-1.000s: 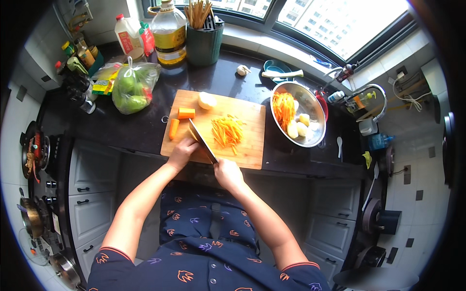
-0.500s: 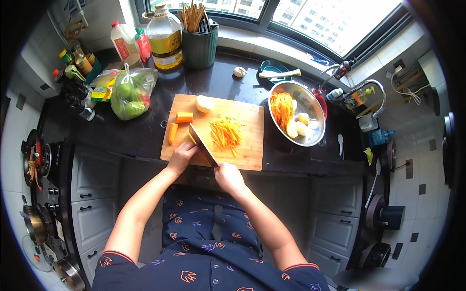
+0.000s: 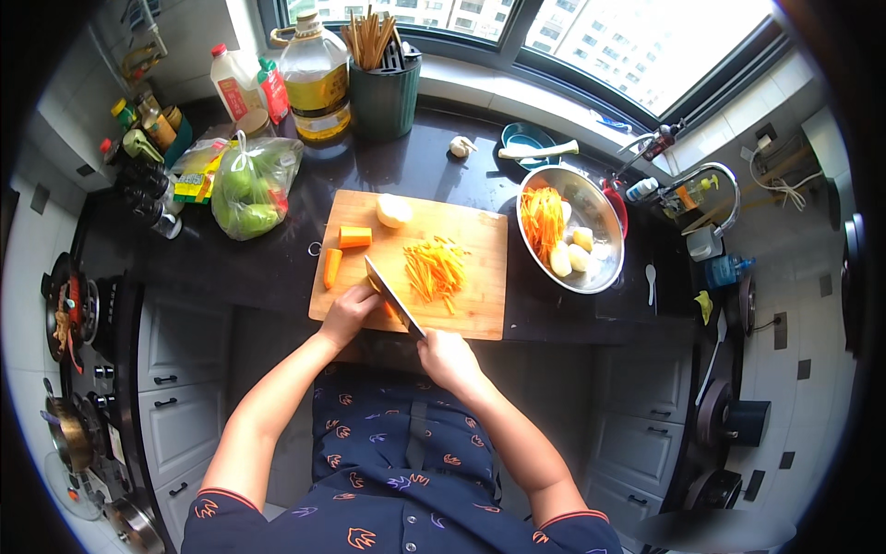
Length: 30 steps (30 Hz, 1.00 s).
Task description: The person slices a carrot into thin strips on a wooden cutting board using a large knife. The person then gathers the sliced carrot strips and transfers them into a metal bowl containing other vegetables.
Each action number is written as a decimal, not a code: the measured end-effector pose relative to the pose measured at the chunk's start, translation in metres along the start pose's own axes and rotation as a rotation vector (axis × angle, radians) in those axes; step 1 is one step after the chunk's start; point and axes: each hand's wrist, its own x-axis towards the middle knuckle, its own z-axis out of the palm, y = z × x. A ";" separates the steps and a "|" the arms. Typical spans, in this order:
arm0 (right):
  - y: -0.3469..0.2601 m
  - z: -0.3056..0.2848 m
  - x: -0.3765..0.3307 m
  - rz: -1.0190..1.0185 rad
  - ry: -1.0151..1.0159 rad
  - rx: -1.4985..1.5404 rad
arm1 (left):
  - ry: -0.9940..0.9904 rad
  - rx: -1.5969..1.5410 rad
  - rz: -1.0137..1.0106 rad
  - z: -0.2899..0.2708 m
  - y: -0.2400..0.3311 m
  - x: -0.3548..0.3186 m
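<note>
A wooden cutting board (image 3: 475, 254) lies on the dark counter. My right hand (image 3: 448, 355) grips the handle of a cleaver (image 3: 392, 295) whose blade rests on the board. My left hand (image 3: 351, 309) presses down on a carrot piece beside the blade; the piece is mostly hidden. A pile of carrot strips (image 3: 436, 268) lies right of the blade. Two carrot chunks (image 3: 343, 249) and a peeled potato half (image 3: 394, 210) sit at the board's left and far side.
A steel bowl (image 3: 600, 217) with carrot strips and potato pieces stands right of the board. A bag of green vegetables (image 3: 249, 185), an oil jug (image 3: 317, 78), bottles and a chopstick holder (image 3: 383, 88) line the back. A faucet (image 3: 706, 208) is at right, a stove (image 3: 69, 314) at left.
The view has shifted slightly. Both hands and the cleaver stay at the board's near edge with small cutting movements; the carrot pile looks the same.
</note>
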 end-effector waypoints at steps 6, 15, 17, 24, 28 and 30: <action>-0.005 -0.013 -0.007 0.023 -0.043 0.010 | -0.015 0.038 -0.053 0.002 0.001 -0.003; -0.006 0.019 0.033 0.040 0.013 0.044 | -0.099 0.018 -0.044 -0.004 -0.002 -0.001; -0.005 0.018 0.035 0.027 0.028 0.032 | -0.098 -0.025 -0.049 -0.008 0.000 -0.001; -0.011 -0.003 0.013 -0.013 0.006 0.046 | -0.014 -0.019 -0.017 0.000 -0.003 -0.003; -0.009 0.001 0.011 0.001 0.018 0.059 | 0.012 0.015 -0.030 0.000 0.000 -0.003; -0.008 0.004 0.011 0.007 0.030 0.042 | 0.008 0.010 -0.028 -0.002 0.001 -0.003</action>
